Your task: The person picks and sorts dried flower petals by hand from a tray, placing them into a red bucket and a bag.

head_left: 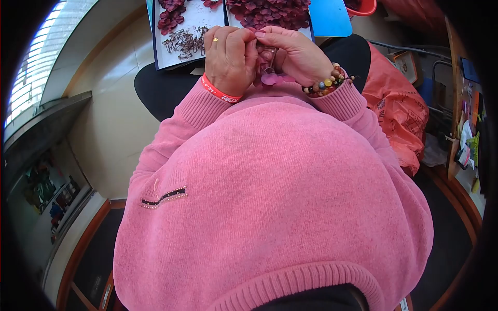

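Observation:
My left hand (231, 59), with a ring and a red wristband, has its fingers curled and pinched around dark purple-red cloth petals (272, 78). Meeting it at the fingertips, my right hand (303, 54) wears a beaded bracelet and grips the same petals between thumb and fingers. A paler pink-purple petal hangs below the fingers. Just beyond the hands, a white-bottomed tray (169, 58) rests by the lap. It holds a heap of dark red petals (267, 13) on the right, and small brown wiry pieces (185, 44) on the left. The exact join between the fingertips is hidden.
A blue board (330, 18) lies right of the tray, with a red basin (361, 7) beyond it. Big red plastic bags (397, 109) bulge beside my right arm. Shelves with goods (469, 140) stand at the far right; a tiled floor (111, 98) shows at left.

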Available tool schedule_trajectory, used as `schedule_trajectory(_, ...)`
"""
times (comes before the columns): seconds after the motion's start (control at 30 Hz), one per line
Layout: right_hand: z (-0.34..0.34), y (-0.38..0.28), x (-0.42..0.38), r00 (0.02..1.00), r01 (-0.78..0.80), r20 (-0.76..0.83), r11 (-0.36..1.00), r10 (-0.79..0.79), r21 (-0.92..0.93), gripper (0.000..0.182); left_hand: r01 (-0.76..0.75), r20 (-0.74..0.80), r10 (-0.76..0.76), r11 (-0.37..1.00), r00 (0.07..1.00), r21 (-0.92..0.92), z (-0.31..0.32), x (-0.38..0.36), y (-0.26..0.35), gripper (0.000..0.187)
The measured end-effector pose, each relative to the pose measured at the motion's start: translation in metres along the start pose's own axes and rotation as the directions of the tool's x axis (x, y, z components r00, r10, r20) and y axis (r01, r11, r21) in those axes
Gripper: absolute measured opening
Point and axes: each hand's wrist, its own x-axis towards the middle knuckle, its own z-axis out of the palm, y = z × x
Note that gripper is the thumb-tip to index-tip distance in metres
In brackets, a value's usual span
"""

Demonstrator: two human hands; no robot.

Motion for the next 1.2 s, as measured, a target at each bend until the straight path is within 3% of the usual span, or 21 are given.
schedule_trajectory(0.13,0.0,0.007,-0.001,0.997,0.083,0.016,0.995,-0.082,-0.058,0.012,0.001,0.003,-0.001,0.998,1.0,-0.059,0.002,-0.001,0.0,0.018)
schedule_trajectory(0.2,0.002,0.007,-0.001,0.993,0.122,0.01,0.991,-0.121,-0.052,0.012,0.171,0.049,-0.164,0.949,0.985,-0.264,0.0,-0.001,0.006,0.015)
schedule_trajectory(0.4,0.003,0.007,-0.006,0.989,0.144,0.039,0.989,-0.143,-0.038,0.014,0.452,0.196,-0.435,0.625,0.879,-0.637,0.002,-0.007,0.009,0.012)
schedule_trajectory(0.53,0.006,0.006,-0.009,0.968,0.241,-0.001,0.932,-0.251,-0.27,0.015,0.515,0.277,-0.495,0.447,0.824,-0.732,-0.003,0.002,0.018,0.01)
schedule_trajectory(0.73,0.004,0.01,-0.005,0.95,0.263,-0.045,0.869,-0.309,-0.419,0.016,0.573,0.339,-0.47,0.563,0.815,-0.595,-0.003,-0.005,0.006,0.009)
schedule_trajectory(0.9,0.007,0.008,-0.004,0.958,0.233,-0.06,0.88,-0.282,-0.415,0.017,0.72,0.501,-0.599,0.193,0.624,-0.666,-0.008,-0.001,0.008,0.011)
schedule_trajectory(0.93,0.005,0.011,-0.002,0.938,0.266,-0.058,0.816,-0.342,-0.513,0.017,0.727,0.533,-0.602,0.121,0.595,-0.676,-0.007,-0.001,0.006,0.011)
schedule_trajectory(1.0,-0.005,0.02,0.006,0.891,0.308,-0.029,0.653,-0.452,-0.692,0.018,0.801,0.544,-0.612,0.284,0.574,-0.527,-0.004,-0.005,0.002,0.01)
schedule_trajectory(1.03,-0.009,0.024,0.009,0.901,0.275,-0.028,0.619,-0.434,-0.735,0.017,0.823,0.546,-0.621,0.357,0.562,-0.441,-0.002,-0.007,0.0,0.009)
schedule_trajectory(1.1,-0.011,0.028,0.01,0.922,0.205,-0.025,0.542,-0.387,-0.815,0.015,0.847,0.613,-0.589,0.301,0.526,-0.438,0.003,-0.012,-0.006,0.009)
schedule_trajectory(1.13,-0.012,0.026,0.01,0.934,0.177,-0.06,0.601,-0.353,-0.779,0.017,0.857,0.641,-0.573,0.273,0.51,-0.438,0.003,-0.014,-0.007,0.009)
schedule_trajectory(1.17,-0.009,0.022,0.009,0.944,0.147,-0.093,0.656,-0.316,-0.74,0.019,0.89,0.711,-0.569,0.087,0.413,-0.448,-0.004,-0.005,-0.003,0.009)
schedule_trajectory(1.2,-0.007,0.019,0.009,0.953,0.113,-0.125,0.708,-0.275,-0.697,0.021,0.879,0.693,-0.572,0.112,0.439,-0.464,-0.004,-0.007,-0.004,0.009)
